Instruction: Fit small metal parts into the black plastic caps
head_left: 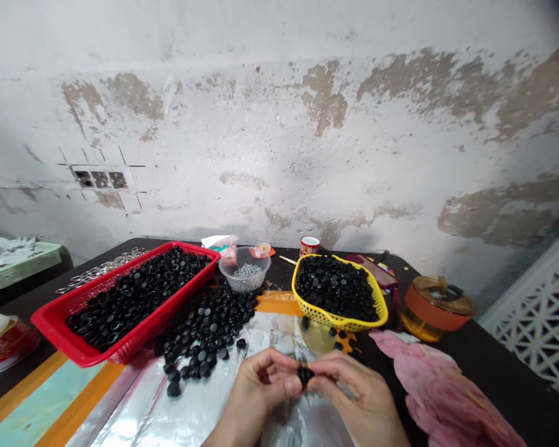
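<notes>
A small black round plastic part (304,375) is pinched between both hands above the plastic-covered middle of the table. My left hand (265,388) grips it from the left with thumb and forefinger. From the other side, the fingertips of my right hand (354,391) press on the same part. Whether it is one piece or two fitted together I cannot tell. Beyond my left hand lies a loose pile of black round caps (209,335). Behind my right hand stands a yellow basket (340,322) full of small black discs.
At the left sits a red basket (86,357) of black rings, with metal pieces (107,270) behind it. A clear tub (245,282) holds small metal parts. A pink cloth (440,385) and an orange-banded jar (435,307) lie right. The wall (279,143) closes off the back.
</notes>
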Demonstrator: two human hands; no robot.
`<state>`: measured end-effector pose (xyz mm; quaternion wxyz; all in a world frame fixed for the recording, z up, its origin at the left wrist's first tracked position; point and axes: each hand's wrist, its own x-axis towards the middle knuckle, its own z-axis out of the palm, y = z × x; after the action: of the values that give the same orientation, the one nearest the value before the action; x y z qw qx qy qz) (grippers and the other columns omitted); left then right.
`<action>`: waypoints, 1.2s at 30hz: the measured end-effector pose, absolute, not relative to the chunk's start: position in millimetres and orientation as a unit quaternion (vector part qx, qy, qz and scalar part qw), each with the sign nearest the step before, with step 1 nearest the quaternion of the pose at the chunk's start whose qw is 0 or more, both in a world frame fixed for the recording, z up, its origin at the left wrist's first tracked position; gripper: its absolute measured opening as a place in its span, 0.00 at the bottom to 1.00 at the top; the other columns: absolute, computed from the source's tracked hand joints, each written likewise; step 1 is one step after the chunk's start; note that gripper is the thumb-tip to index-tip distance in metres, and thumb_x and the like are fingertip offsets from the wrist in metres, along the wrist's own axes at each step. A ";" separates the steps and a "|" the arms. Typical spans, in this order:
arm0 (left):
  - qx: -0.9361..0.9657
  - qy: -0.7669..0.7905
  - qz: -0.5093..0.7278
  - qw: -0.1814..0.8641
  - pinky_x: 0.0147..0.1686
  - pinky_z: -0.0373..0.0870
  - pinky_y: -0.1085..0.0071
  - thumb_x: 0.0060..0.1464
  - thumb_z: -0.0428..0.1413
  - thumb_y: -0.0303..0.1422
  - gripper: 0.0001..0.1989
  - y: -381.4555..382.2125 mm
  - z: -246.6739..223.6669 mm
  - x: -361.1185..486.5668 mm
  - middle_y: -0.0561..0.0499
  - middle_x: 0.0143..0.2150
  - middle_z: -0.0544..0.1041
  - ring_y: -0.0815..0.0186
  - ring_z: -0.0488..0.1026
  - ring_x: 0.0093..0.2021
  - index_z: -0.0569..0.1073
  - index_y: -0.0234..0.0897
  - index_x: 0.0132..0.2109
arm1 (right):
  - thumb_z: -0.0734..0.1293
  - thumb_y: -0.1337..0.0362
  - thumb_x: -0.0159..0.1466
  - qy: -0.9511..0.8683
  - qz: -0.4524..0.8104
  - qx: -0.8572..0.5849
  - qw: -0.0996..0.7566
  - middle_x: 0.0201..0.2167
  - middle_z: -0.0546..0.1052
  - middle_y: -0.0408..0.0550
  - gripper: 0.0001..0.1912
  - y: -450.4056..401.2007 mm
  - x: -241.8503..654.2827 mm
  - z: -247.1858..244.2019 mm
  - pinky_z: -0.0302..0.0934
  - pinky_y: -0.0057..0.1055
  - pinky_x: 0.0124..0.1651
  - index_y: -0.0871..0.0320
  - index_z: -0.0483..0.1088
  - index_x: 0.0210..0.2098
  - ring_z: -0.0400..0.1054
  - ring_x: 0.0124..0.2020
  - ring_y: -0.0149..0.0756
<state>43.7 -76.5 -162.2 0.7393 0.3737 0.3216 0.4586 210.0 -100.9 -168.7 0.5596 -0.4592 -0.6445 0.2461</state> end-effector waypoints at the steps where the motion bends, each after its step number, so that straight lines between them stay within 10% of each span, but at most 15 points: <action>1: 0.375 0.321 0.459 0.739 0.29 0.63 0.78 0.38 0.71 0.31 0.13 -76.4 -162.2 43.7 0.51 0.25 0.79 0.73 0.71 0.26 0.78 0.32 0.32 | 0.72 0.68 0.59 -0.644 0.246 -0.459 0.560 0.29 0.78 0.44 0.03 -101.0 210.2 -168.2 0.66 0.24 0.35 0.54 0.78 0.32 0.73 0.31 0.35; 36: 0.403 0.348 0.486 0.693 0.28 0.67 0.77 0.36 0.71 0.30 0.10 -76.4 -162.3 41.0 0.49 0.24 0.80 0.71 0.72 0.24 0.81 0.32 0.29 | 0.70 0.71 0.59 -0.714 0.210 -0.439 0.504 0.30 0.79 0.44 0.03 -101.8 214.4 -166.9 0.68 0.23 0.36 0.57 0.74 0.31 0.75 0.32 0.33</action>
<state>41.0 -76.4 -162.3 0.6933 0.4025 0.3480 0.4860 214.4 -101.8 -166.9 0.5037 -0.4387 -0.7141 0.2097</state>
